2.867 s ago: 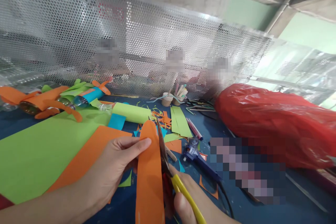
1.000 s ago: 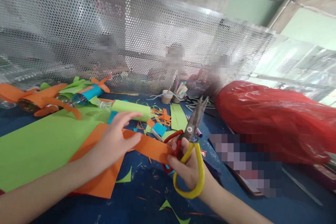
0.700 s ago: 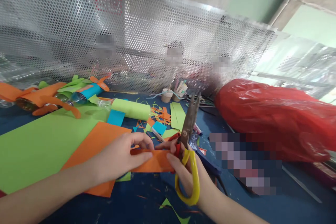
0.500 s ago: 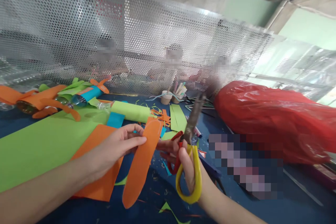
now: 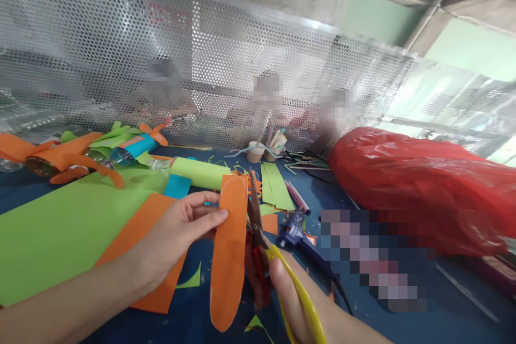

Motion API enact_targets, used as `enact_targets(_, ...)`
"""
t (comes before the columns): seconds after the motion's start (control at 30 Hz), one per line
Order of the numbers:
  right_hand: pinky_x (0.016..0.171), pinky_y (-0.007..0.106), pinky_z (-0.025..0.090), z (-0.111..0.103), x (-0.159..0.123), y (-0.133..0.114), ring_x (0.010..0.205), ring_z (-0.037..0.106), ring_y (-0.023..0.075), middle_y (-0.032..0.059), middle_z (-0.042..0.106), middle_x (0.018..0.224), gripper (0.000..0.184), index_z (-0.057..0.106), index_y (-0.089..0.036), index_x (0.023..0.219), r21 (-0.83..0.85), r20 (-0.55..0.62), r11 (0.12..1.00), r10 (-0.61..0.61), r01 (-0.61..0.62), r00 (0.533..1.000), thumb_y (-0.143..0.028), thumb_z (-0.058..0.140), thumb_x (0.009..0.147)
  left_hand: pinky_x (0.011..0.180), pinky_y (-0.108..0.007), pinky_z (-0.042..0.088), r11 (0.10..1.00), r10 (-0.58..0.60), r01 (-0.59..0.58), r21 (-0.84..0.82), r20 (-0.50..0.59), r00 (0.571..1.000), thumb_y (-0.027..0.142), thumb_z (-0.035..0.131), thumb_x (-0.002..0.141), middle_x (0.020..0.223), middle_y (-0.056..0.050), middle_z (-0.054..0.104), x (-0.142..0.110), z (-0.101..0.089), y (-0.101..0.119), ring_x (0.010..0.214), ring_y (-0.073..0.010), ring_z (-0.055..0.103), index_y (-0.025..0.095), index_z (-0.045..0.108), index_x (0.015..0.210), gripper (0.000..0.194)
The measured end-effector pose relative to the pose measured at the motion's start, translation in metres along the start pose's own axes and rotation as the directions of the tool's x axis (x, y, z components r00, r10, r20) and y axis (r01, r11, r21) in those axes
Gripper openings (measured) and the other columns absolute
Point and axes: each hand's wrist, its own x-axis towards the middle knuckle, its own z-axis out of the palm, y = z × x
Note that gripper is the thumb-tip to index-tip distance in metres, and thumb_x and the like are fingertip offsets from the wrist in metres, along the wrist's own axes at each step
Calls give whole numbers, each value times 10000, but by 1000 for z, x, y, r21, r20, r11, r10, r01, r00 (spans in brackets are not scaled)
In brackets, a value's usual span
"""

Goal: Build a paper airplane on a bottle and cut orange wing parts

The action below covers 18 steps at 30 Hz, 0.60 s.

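Observation:
A long orange paper strip (image 5: 229, 263) with a rounded lower end is pinched between the thumb and fingers of my left hand (image 5: 197, 220). A pale curved line shows near its squarer top end. My right hand (image 5: 290, 295) grips scissors (image 5: 258, 231) with one yellow and one red handle. Their blades point upward along the strip's right edge, close to its upper part; whether they touch the paper I cannot tell. Below my left forearm lies an orange sheet (image 5: 161, 295), over a large green sheet (image 5: 60, 226). A small blue paper piece (image 5: 177, 185) is just behind my left hand.
A blue glue gun (image 5: 310, 250) with a cord lies to the right. Paper-covered bottles (image 5: 199, 172) stretch along the left and back. Cups of markers (image 5: 276, 145) stand before a perforated screen (image 5: 242, 54), with people behind. A red plastic bag (image 5: 419, 188) fills the right.
The scissors have swung left and down, from apart to beside the strip's right edge. The strip has turned more upright in my left hand.

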Motion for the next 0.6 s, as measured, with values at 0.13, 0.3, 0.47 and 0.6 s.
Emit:
enact_targets(0.13,570,287,435,-6,-2,-7,576,501,173,10,525,645,520,462,-232,744,-71,35,997,-34,36,999,-642,237,971,767,-258,516,998,59,-60,28,27,998,289,778,749,798,11,750,-1,-1,-3,787,-159,684,205,656,928,233)
enact_targets(0.3,526,252,393,-8,1,-15,559,452,137,-7,489,667,523,447,-204,837,-101,104,990,-93,103,990,-658,220,964,787,-268,542,996,81,-78,-32,120,989,289,744,803,907,-3,772,-4,2,-3,838,-172,713,222,682,923,151)
enact_targets(0.47,473,233,348,-8,3,-23,542,423,120,-6,468,690,590,448,-186,869,-146,126,986,-64,82,990,-727,218,916,750,-257,554,994,54,-45,-97,95,994,280,764,789,891,-11,776,-8,3,-3,794,-167,718,222,692,950,186)
enact_targets(0.6,493,249,386,-9,2,-26,562,482,145,27,533,707,564,479,-188,876,-198,108,972,-110,130,988,-694,234,929,778,-274,549,994,99,-94,-51,103,990,297,750,789,862,-9,770,-9,5,-1,821,-189,709,212,716,847,108)
